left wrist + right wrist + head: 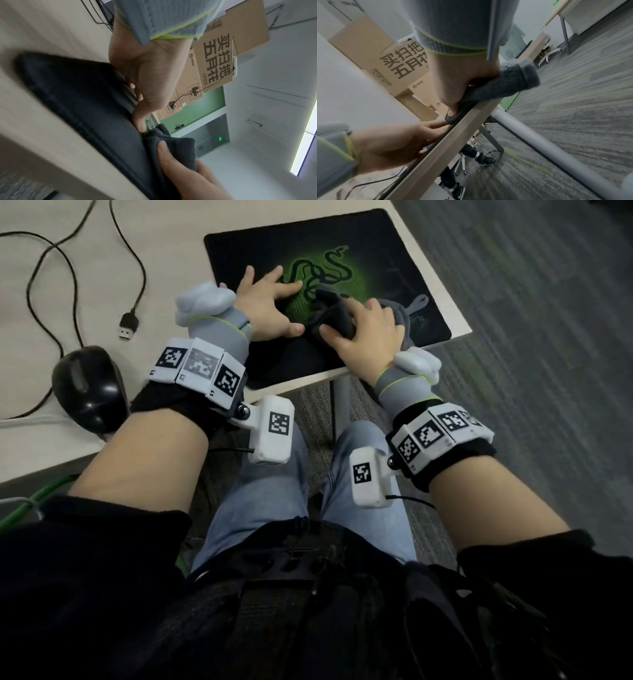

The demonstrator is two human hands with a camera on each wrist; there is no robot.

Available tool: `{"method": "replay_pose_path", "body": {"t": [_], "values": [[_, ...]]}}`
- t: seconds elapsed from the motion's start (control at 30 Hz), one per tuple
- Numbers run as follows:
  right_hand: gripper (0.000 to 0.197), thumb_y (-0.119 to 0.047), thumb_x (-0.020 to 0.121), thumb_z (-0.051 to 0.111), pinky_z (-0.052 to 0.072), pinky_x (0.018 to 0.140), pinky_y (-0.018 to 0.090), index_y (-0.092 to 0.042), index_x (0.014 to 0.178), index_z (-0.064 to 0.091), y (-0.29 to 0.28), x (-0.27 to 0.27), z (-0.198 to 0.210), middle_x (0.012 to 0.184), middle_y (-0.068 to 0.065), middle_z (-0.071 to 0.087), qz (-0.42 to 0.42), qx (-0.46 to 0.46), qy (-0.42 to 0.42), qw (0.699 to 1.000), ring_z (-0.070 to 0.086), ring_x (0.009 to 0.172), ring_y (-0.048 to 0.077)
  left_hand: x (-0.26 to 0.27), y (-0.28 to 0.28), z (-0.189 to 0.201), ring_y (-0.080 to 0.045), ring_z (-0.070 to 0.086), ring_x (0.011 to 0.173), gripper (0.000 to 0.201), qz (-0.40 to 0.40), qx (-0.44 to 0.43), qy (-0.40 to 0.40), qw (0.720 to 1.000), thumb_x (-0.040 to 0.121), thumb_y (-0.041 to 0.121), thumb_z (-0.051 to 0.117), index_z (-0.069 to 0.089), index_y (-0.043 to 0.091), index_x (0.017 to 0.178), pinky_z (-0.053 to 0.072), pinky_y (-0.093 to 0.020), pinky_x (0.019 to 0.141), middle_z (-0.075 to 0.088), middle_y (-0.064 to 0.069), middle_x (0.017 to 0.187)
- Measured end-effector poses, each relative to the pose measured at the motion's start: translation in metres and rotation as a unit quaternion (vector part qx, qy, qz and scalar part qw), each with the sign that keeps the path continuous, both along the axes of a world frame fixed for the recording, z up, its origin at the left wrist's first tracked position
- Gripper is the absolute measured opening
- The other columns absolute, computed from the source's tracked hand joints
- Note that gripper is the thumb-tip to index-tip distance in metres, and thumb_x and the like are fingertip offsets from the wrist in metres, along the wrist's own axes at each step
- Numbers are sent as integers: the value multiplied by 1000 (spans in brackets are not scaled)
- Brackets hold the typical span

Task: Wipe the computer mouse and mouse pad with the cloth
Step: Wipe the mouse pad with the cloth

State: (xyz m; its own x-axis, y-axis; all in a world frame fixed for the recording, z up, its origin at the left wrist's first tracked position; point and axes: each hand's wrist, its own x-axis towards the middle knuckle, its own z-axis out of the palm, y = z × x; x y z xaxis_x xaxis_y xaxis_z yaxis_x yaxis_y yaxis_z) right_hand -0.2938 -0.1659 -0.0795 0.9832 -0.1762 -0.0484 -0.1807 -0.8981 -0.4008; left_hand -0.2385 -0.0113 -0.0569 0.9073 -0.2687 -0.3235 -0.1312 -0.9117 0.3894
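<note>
— What are the hands doing?
— The left hand (265, 302) lies flat, fingers spread, pressing the mouse pad (376, 254). The right hand (368, 333), just beside it, is clenched around the bunched dark cloth (337, 314) on the pad.
— And the mouse (87, 390)?
— Untouched, well left of the left wrist, its long axis running away from the person.

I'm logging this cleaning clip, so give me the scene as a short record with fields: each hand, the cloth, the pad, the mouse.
left hand: fingers spread flat, pressing on the mouse pad
right hand: grips the bunched cloth
cloth: dark grey, on the pad beside the green logo
mouse pad: black, lying at the desk's corner
mouse: black, on the desk left of the pad, untouched
USB plug: loose on the desk
</note>
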Motion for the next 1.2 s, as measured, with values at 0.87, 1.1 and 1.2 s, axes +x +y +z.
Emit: {"method": "replay_pose_path", "body": {"t": [0.87, 1.1, 1.2], "values": [[54, -50, 90, 48, 25, 107, 47, -29, 138, 36, 3, 13, 13, 142, 15, 36, 68, -42, 87, 993, 28, 135, 36, -3, 3, -10, -20, -6, 148, 65, 23, -59, -29, 998, 84, 27, 63, 34, 40, 141, -11, -52, 117, 12, 10, 159], [53, -53, 88, 49, 27, 106, 44, -30, 135, 42, -10, 19, 12, 139, 13, 39, 41, -5, 70, 997, 32, 133, 34, -4, 7, -9, -20, -9, 148, 65, 19, -64, -4, 998, 85, 31, 64, 33, 38, 142, -12, -51, 116, 10, 10, 159], [53, -51, 90, 47, 27, 107, 43, -24, 135, 43, -38, 29, 16, 139, 18, 38, -36, -15, 59, 997, 32, 131, 36, -4, 1, 0, -22, -6, 148, 68, 28, -52, 3, 998, 83, 32, 67, 34, 36, 142, -9, -51, 116, 11, 10, 159]]}}
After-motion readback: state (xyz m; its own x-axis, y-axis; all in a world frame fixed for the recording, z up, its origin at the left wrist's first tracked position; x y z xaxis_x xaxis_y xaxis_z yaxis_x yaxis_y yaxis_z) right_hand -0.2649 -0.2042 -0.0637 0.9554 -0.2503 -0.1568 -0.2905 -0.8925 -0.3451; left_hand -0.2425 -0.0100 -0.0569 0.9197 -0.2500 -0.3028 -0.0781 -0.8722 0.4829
